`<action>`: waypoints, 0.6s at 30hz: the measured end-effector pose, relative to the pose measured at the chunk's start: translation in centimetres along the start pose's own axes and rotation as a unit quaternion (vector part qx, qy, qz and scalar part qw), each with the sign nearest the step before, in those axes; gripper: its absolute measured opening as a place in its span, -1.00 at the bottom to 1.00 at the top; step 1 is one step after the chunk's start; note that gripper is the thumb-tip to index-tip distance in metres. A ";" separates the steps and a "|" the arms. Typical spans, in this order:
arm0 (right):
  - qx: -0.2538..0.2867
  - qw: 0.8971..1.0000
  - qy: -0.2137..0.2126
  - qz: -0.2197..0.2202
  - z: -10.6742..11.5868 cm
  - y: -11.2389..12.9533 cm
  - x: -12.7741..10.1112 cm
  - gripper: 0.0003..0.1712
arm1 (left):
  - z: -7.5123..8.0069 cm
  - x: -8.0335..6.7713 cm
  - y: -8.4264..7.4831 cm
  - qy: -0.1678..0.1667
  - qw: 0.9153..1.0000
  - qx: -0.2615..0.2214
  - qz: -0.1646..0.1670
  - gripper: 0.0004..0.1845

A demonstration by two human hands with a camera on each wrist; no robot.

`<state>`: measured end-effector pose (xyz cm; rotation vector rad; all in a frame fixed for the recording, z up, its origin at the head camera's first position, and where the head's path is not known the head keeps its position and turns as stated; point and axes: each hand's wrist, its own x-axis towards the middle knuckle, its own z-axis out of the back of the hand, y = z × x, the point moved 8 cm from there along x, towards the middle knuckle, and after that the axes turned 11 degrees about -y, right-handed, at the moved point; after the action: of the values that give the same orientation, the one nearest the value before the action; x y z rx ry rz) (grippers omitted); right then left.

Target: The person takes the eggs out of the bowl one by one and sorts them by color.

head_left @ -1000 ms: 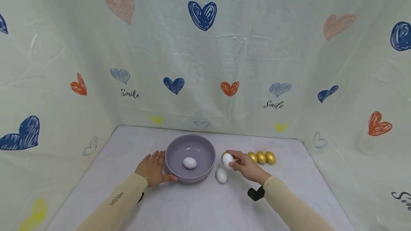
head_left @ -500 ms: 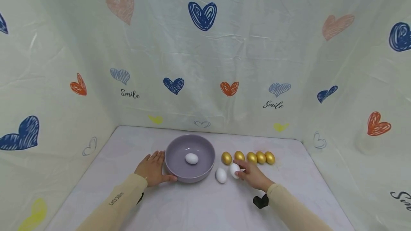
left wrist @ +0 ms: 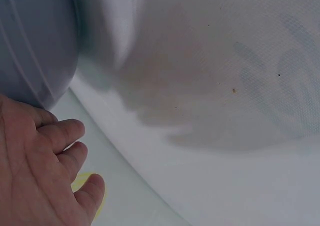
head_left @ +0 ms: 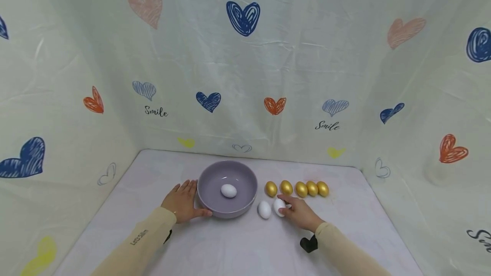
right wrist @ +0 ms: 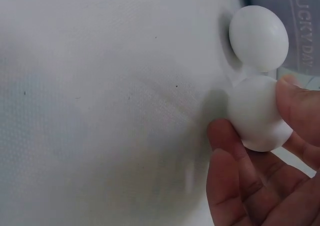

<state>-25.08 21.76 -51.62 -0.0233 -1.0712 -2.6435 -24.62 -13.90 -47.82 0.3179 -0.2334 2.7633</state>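
A purple bowl (head_left: 227, 214) stands near the table's middle with one white egg (head_left: 229, 191) inside. My left hand (head_left: 184, 203) rests against the bowl's left side, fingers straight and thumb spread along its front. Right of the bowl, my right hand (head_left: 301, 213) pinches a second white egg (right wrist: 257, 110) between thumb and fingers, low at the table. A third white egg (head_left: 264, 210) lies between that egg and the bowl; in the right wrist view the two eggs are side by side, almost touching. The bowl's wall (right wrist: 302, 20) carries raised lettering.
Several gold eggs (head_left: 301, 189) lie in a row behind my right hand, right of the bowl. The white-covered table (head_left: 230, 250) ends at a hanging cloth (head_left: 299, 67) printed with hearts, which also closes off both sides.
My right hand has brought its white egg from beside the bowl rim rightward and down to the table, next to the other egg. The egg in the bowl shifted slightly. My left hand stayed put.
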 end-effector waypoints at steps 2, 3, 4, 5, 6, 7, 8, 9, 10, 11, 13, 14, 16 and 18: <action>-0.005 1.000 -0.001 -0.002 -0.1 0.0 0.0 -0.41 | 0.2 0.0 -0.1 0.006 1.000 -0.002 0.002 0.34; -0.008 1.000 -0.001 -0.003 -0.2 0.0 -0.1 -0.41 | 0.2 0.0 -0.2 0.011 1.000 -0.002 0.003 0.35; -0.010 1.000 -0.003 -0.004 -0.3 0.0 -0.1 -0.40 | 0.3 0.0 -0.2 0.016 1.000 -0.002 0.006 0.35; -0.015 1.000 -0.004 -0.003 -0.3 0.0 -0.1 -0.40 | 0.4 0.0 -0.3 0.020 1.000 -0.003 0.007 0.34; -0.018 1.000 -0.006 -0.003 -0.3 0.1 -0.1 -0.40 | 0.5 0.0 -0.3 0.023 1.000 -0.003 0.008 0.33; -0.023 1.000 -0.007 -0.001 -0.4 0.1 -0.1 -0.40 | 0.6 0.0 -0.3 0.026 1.000 -0.002 0.009 0.33; -0.026 1.000 -0.009 -0.001 -0.4 0.2 -0.1 -0.39 | 0.7 -0.1 -0.4 0.030 0.999 0.000 0.012 0.33; -0.030 0.999 -0.010 0.000 -0.4 0.2 -0.1 -0.39 | 0.8 -0.1 -0.4 0.032 0.999 0.000 0.012 0.33; -0.033 0.999 -0.011 0.000 -0.4 0.3 -0.1 -0.39 | 0.8 -0.1 -0.4 0.033 0.999 0.000 0.013 0.33; -0.036 0.999 -0.012 0.000 -0.4 0.3 -0.2 -0.39 | 0.9 -0.2 -0.4 0.033 0.999 0.000 0.012 0.32; -0.038 0.999 -0.013 0.001 -0.5 0.4 -0.2 -0.39 | 0.9 -0.2 -0.5 0.034 0.999 0.001 0.012 0.33; -0.040 0.999 -0.013 0.000 -0.5 0.4 -0.2 -0.39 | 1.0 -0.2 -0.5 0.034 0.999 0.000 0.012 0.33; -0.043 0.999 -0.013 -0.001 -0.5 0.5 -0.2 -0.39 | 1.0 -0.2 -0.5 0.031 0.999 0.000 0.010 0.33; -0.047 0.999 -0.011 -0.002 -0.5 0.5 -0.2 -0.39 | 1.0 -0.1 -0.5 0.029 1.000 -0.001 0.009 0.32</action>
<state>-24.67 21.12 -51.66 -0.0711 -0.9534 -2.7014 -24.11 -13.66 -46.80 0.2357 -0.2267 2.7848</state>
